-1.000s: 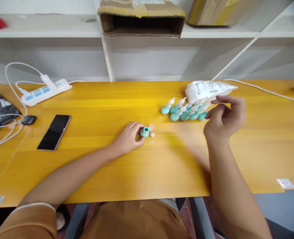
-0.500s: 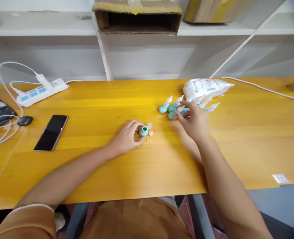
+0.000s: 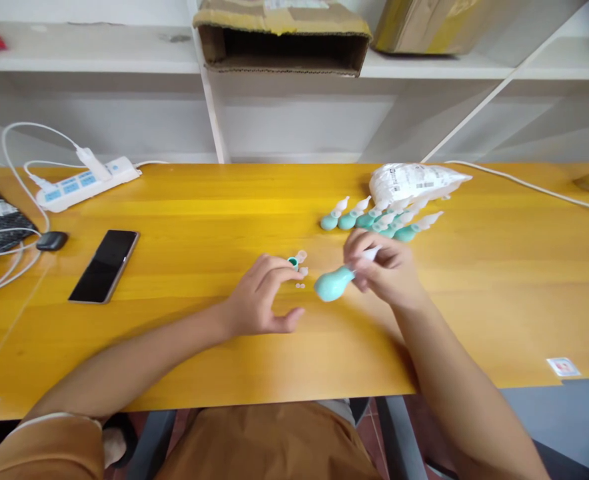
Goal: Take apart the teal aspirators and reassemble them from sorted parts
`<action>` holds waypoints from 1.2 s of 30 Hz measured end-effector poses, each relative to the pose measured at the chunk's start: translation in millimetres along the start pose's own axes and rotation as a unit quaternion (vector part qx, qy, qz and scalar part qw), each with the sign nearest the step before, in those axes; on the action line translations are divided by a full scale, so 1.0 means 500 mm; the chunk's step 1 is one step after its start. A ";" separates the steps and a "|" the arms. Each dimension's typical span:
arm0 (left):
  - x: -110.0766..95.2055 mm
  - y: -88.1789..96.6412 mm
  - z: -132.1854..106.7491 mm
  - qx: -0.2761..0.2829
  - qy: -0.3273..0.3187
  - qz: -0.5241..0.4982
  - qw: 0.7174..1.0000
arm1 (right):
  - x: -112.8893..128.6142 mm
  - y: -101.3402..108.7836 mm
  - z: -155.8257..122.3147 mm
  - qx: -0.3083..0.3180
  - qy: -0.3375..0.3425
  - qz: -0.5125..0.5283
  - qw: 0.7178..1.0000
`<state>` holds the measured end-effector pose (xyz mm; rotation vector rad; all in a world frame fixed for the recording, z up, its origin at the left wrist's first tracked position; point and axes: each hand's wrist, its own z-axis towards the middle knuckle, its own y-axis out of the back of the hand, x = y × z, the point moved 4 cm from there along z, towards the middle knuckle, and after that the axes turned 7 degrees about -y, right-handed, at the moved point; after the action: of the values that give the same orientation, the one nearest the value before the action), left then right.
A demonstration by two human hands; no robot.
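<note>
– Looking at materials first, what stands out?

– A smooth, mint-green, pear-shaped bulb with a soft sheen, fitted with a pale, translucent, tapering nozzle. Under it is a glossy yellow-orange surface with wood grain.

– Any others like it?

– Yes, a cluster of mint-green bulbs with whitish pointed nozzles, leaning at a slant, just in front of a crinkled white plastic package.

– Where is the pear-shaped bulb relative to the hands?

– Between them, on the right hand's side. It tilts, with its fat end toward the left hand and its nozzle pointing up and away to the right.

– And the right hand?

– Closed around the nozzle and neck, thumb against fingers, gripping them.

– The left hand?

– Well open, thumb spread away from the fingers, with nothing gripped between them. Its fingers partly hide a small green bulb with a round open mouth; I can't tell whether they touch it.

– What lies near those fingertips?

– A clear, round, cup-like piece, a small whitish translucent piece and two tiny pale discs, side by side.
</note>
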<state>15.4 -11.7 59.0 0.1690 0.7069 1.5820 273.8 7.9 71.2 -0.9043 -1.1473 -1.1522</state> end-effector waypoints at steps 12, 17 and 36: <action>-0.009 -0.038 -0.029 0.097 0.188 -0.054 0.976 | -0.028 -0.070 -0.013 0.112 -0.078 -0.049 0.989; -0.004 -0.041 -0.036 0.105 0.178 -0.031 0.978 | -0.032 -0.080 -0.019 0.126 -0.107 -0.046 0.985; -0.003 -0.027 -0.046 -0.048 0.169 -0.174 0.969 | -0.021 -0.089 -0.017 0.117 -0.071 0.120 0.983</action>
<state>15.8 -21.0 33.9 -0.2912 0.8673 1.3132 231.7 -6.9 57.9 -0.9237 -1.2220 -0.7490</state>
